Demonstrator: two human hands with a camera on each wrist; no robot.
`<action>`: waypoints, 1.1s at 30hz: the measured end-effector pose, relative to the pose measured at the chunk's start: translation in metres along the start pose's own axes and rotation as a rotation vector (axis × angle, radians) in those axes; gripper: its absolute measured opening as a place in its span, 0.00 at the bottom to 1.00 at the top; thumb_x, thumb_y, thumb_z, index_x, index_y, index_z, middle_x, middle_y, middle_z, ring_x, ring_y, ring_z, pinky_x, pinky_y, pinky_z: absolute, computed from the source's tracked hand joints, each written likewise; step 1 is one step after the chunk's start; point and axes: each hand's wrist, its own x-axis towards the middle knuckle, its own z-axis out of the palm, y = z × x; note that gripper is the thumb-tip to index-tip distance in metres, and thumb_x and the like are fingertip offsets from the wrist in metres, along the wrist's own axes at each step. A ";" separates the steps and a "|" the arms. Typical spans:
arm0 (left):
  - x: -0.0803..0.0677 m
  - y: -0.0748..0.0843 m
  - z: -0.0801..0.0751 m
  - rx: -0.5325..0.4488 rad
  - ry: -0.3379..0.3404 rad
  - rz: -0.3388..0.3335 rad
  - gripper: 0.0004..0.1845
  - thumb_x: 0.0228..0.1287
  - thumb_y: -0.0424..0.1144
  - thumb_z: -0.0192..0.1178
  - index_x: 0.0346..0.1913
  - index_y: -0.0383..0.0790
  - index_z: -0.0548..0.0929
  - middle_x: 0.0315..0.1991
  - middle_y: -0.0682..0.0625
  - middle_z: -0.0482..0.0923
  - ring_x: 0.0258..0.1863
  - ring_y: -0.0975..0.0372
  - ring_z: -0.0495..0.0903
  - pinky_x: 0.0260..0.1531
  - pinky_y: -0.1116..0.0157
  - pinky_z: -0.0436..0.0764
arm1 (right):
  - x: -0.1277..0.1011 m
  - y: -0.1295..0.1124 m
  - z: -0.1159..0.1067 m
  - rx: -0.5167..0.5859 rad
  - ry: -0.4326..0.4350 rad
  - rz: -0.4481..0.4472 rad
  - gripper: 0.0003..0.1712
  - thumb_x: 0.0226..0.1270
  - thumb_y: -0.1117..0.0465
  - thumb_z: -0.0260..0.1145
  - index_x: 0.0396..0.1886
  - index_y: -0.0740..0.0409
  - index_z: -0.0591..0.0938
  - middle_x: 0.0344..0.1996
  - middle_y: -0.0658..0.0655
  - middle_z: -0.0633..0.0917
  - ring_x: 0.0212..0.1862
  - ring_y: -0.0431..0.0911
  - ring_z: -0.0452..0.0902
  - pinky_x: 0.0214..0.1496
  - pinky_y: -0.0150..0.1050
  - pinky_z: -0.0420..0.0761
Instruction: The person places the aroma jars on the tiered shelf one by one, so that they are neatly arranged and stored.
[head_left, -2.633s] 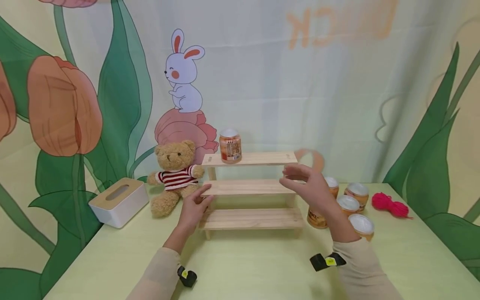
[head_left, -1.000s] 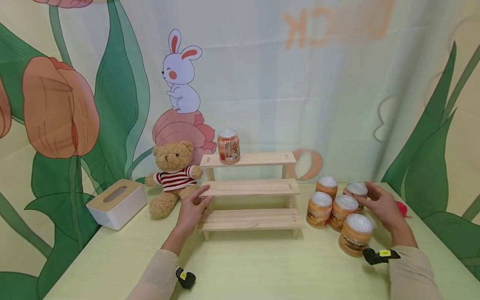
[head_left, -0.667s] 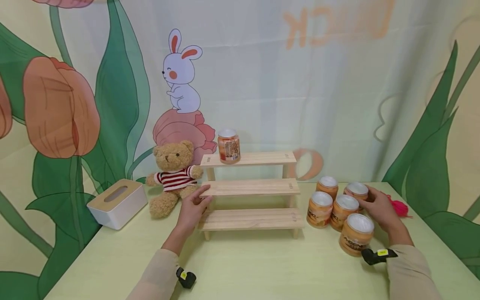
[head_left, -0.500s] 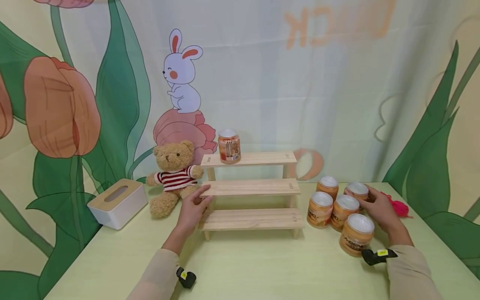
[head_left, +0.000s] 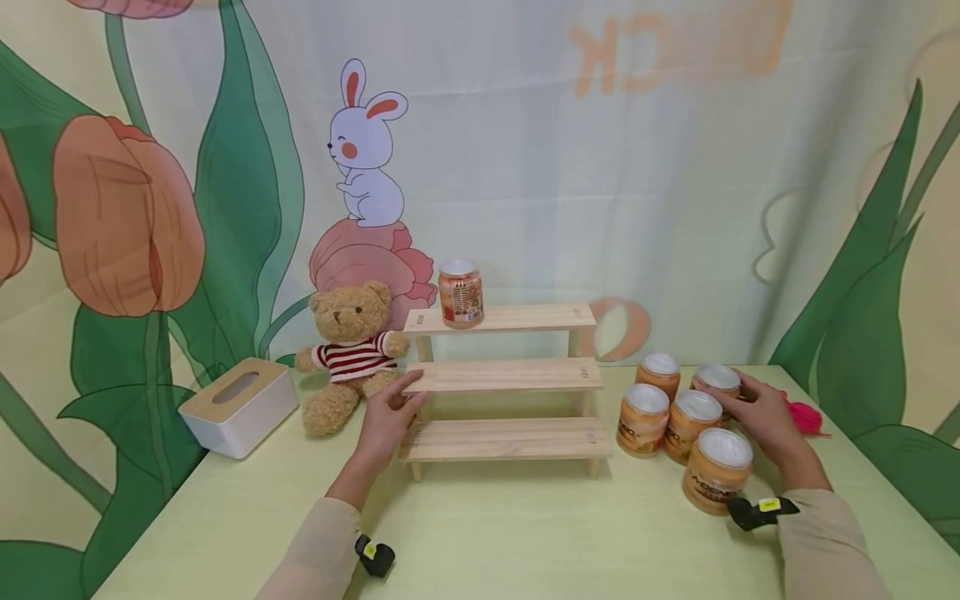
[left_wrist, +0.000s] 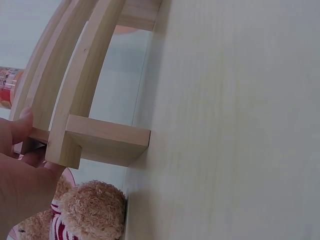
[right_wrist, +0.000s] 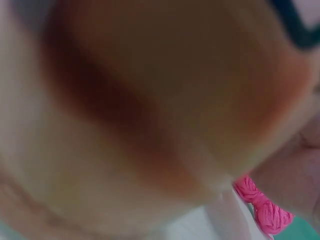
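Observation:
My left hand (head_left: 384, 425) grips the left end of the three-tier wooden shelf (head_left: 506, 375) at its middle board; in the left wrist view the thumb lies on the board's end and the fingers tuck under it. At the right, my right hand (head_left: 768, 421) holds the rear right jar (head_left: 716, 377) by its side; that jar stands in a cluster of orange-labelled jars with pale tops. One more such jar (head_left: 461, 293) sits on the left of the top tier. A blurred near jar (right_wrist: 125, 125) fills most of the right wrist view.
The front jar (head_left: 716, 471) stands close by my right wrist. Pink yarn (head_left: 804, 417) lies behind the right hand. Left of the shelf sit a teddy bear (head_left: 348, 358) in a striped shirt and a white tissue box (head_left: 240, 408) with a wooden lid.
My right hand has moved right, from beside the shelf's right end to the jar cluster, and its fingers have closed on the rear right jar. The left hand has stayed on the shelf.

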 end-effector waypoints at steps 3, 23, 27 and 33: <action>0.000 0.000 0.000 -0.003 0.002 -0.003 0.22 0.71 0.33 0.62 0.67 0.42 0.78 0.29 0.46 0.77 0.22 0.63 0.65 0.19 0.70 0.63 | -0.001 -0.002 -0.001 0.001 0.013 0.012 0.45 0.71 0.38 0.63 0.76 0.62 0.64 0.65 0.70 0.72 0.56 0.49 0.72 0.44 0.29 0.75; 0.000 -0.002 -0.001 -0.011 -0.004 0.003 0.22 0.71 0.33 0.62 0.67 0.42 0.78 0.28 0.42 0.75 0.19 0.65 0.63 0.19 0.70 0.63 | -0.011 -0.054 -0.029 0.098 0.149 0.091 0.47 0.64 0.39 0.70 0.76 0.57 0.66 0.51 0.45 0.77 0.44 0.35 0.73 0.39 0.30 0.79; -0.001 -0.002 -0.001 -0.009 -0.004 0.002 0.23 0.71 0.34 0.62 0.67 0.42 0.78 0.28 0.42 0.76 0.21 0.64 0.65 0.19 0.70 0.63 | -0.014 -0.064 -0.031 0.114 0.172 0.063 0.45 0.64 0.41 0.71 0.75 0.55 0.69 0.47 0.38 0.78 0.44 0.34 0.73 0.38 0.29 0.79; 0.000 -0.001 0.000 -0.011 0.001 0.000 0.22 0.71 0.34 0.62 0.67 0.43 0.78 0.29 0.43 0.77 0.22 0.63 0.67 0.19 0.70 0.65 | -0.018 -0.086 -0.034 0.183 0.201 0.004 0.39 0.64 0.46 0.73 0.72 0.53 0.73 0.46 0.35 0.80 0.49 0.34 0.75 0.42 0.25 0.78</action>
